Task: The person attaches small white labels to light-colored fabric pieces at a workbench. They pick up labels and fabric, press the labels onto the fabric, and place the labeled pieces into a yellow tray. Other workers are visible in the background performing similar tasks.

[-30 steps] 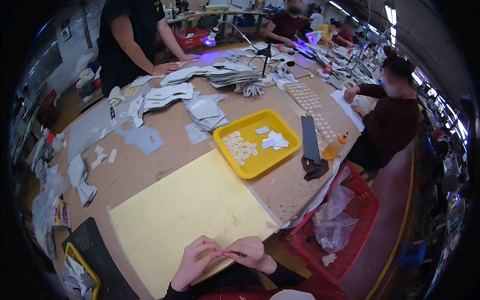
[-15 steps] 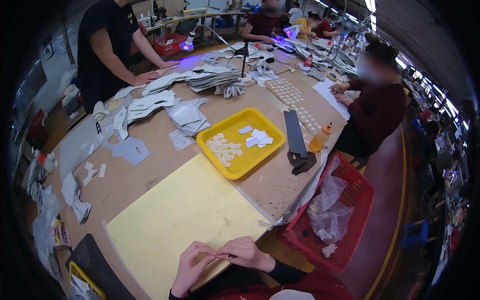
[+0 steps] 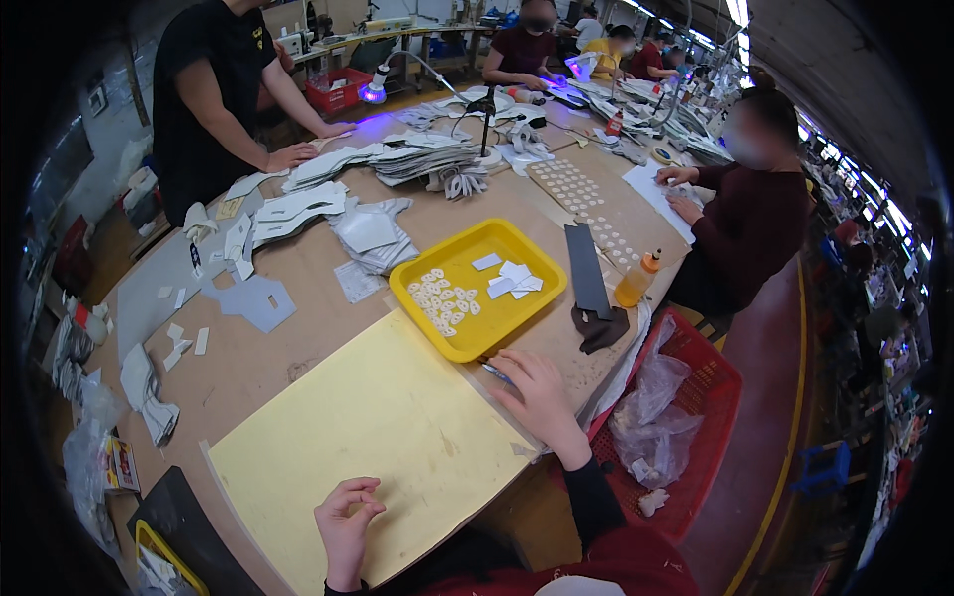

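Note:
My right hand [image 3: 534, 397] reaches over the far right edge of the pale yellow sheet [image 3: 348, 437], close to the front corner of the yellow tray [image 3: 463, 355]. A slim silvery tool with a dark end [image 3: 496, 373], its exact kind unclear, shows at its fingers. My left hand [image 3: 348, 526] is above the sheet's near edge, fingers curled, with a gap between thumb and forefinger and nothing visible there. In the tray lie several small cream oval pieces [image 3: 437, 298] at the left and several white rectangular cards [image 3: 515, 278] at the right.
Beyond the tray are a dark grey strip [image 3: 587, 270], a dark cloth [image 3: 600, 330] and an orange bottle [image 3: 637, 278]. A red basket [image 3: 722, 397] with plastic bags stands right of the table. Stacked grey-white cut pieces [image 3: 298, 214] lie at the left. Co-workers sit and stand around.
My hands, together at the sheet's near edge before, have parted. The right moved forward and right toward the tray with the slim tool; the left shifted slightly left.

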`<state>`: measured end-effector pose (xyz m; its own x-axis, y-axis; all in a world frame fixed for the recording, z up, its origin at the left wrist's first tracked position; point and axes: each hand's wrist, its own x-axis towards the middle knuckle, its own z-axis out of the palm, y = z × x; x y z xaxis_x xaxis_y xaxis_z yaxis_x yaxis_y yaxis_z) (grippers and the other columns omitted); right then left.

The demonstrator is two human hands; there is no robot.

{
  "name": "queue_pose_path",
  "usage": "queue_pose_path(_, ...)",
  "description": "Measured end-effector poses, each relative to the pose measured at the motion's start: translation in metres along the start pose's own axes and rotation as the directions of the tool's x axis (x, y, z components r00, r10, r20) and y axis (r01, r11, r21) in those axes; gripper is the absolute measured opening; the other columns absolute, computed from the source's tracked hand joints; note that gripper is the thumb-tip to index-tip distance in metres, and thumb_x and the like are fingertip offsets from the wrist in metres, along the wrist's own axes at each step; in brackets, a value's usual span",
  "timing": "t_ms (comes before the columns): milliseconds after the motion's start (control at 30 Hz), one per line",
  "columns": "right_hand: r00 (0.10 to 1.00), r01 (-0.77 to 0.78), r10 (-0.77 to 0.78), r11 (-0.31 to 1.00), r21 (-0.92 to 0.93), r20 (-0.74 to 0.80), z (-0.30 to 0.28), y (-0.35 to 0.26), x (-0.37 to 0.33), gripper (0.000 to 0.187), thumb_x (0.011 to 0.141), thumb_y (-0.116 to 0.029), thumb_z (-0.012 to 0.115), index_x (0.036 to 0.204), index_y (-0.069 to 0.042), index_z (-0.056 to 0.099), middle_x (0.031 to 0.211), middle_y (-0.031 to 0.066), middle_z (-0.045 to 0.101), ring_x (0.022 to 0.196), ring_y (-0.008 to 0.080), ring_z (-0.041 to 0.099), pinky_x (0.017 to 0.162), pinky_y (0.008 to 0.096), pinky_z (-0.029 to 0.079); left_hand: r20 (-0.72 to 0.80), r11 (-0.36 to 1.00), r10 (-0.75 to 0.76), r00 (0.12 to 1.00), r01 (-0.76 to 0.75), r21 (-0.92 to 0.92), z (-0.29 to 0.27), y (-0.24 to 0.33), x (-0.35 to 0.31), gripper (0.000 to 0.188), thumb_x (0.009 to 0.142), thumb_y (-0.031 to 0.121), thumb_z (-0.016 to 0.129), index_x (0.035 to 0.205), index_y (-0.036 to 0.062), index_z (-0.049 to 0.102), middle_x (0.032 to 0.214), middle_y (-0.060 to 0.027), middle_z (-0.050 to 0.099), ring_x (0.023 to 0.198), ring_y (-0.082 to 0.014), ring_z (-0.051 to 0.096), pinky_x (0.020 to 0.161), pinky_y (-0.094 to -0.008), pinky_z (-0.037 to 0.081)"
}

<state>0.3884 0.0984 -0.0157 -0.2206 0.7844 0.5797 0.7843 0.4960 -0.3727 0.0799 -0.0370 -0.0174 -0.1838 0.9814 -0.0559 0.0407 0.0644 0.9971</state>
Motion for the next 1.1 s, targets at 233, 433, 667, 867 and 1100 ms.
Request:
queue_pose_path(233,0.816,-0.404,0.498,0.854,0.327,-0.293,-0.030,0.036,-0.039,0.021,0.089,-0.005,0.067,0.110,0.001,0.067,0.105,0.0142,0.068,0.097,0.0277,0.065,0.088,0.0374,0.050,0.038,0.996,-0.091,0.995,0.092,-0.002,0.007,-0.009,0.008,0.007,0.078,-0.009,0.065,0.076,-0.0040,0.070,0.097,-0.0112,0.072,0.090,-0.0188,0.066,0.081,-0.0286,0.053)
queue_pose_path(433,0.812,-0.465,0.528,0.843,0.269,-0.250,-0.006,0.043,-0.045,0.013,0.091,-0.006,0.067,0.102,0.000,0.069,0.094,0.0097,0.069,0.088,0.0206,0.065,0.081,0.0314,0.050,0.061,0.993,-0.060,0.996,0.054,0.104,0.013,-0.017,0.008,0.007,0.082,-0.005,0.064,0.081,-0.0038,0.071,0.094,-0.0100,0.073,0.087,-0.0172,0.065,0.076,-0.0283,0.051)
queue_pose_path(667,0.814,-0.473,0.511,0.859,0.194,-0.277,0.009,0.039,-0.046,0.007,0.087,-0.004,0.069,0.094,-0.001,0.070,0.089,0.0109,0.068,0.080,0.0237,0.064,0.075,0.0336,0.049,0.080,0.953,0.043,0.996,-0.065,0.295,0.019,-0.021,0.009,0.005,0.083,-0.004,0.064,0.086,-0.0017,0.067,0.094,-0.0094,0.069,0.093,-0.0190,0.064,0.081,-0.0306,0.049)
queue_pose_path(867,0.834,-0.412,0.445,0.896,0.167,-0.326,0.008,0.045,-0.047,0.006,0.085,-0.004,0.070,0.090,-0.004,0.071,0.086,0.0094,0.070,0.079,0.0255,0.064,0.075,0.0358,0.049,0.005,0.961,0.114,0.994,-0.111,0.253,0.027,-0.018,0.009,0.013,0.076,-0.006,0.072,0.085,-0.0005,0.065,0.098,-0.0123,0.065,0.093,-0.0227,0.063,0.084,-0.0319,0.050)
queue_pose_path(1100,0.827,-0.396,0.445,0.895,0.205,-0.343,0.005,0.042,-0.046,0.007,0.083,-0.003,0.071,0.090,-0.004,0.071,0.082,0.0086,0.069,0.077,0.0248,0.064,0.072,0.0349,0.049,0.062,0.962,0.111,0.992,-0.123,0.246,0.018,-0.025,0.007,0.012,0.076,-0.005,0.071,0.082,-0.0005,0.062,0.092,-0.0105,0.064,0.088,-0.0218,0.063,0.082,-0.0307,0.050)
